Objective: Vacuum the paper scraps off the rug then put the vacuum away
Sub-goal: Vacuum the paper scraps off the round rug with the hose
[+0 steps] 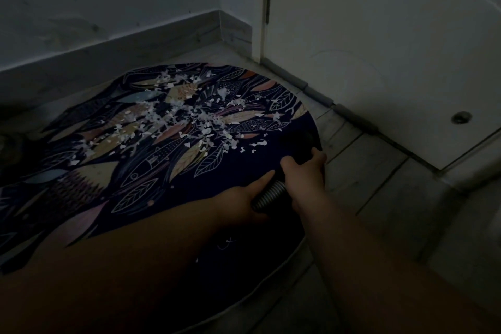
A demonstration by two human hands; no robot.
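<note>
A round dark rug [151,176] with a leaf and fish pattern lies on the floor. White paper scraps [189,114] are scattered thickly over its far middle. My right hand [305,172] grips the dark vacuum nozzle [303,144], which points at the rug's right edge near the scraps. Just behind it, my left hand [244,198] holds the ribbed grey hose [269,194], index finger stretched forward along it. The room is dim and the nozzle's tip is hard to make out.
A white wall with a grey skirting board [108,54] runs behind the rug. A white door [379,49] stands at the right, with a grey draught strip [320,95] along its bottom and a round floor stop [461,117]. Grey floor tiles [379,192] lie right of the rug.
</note>
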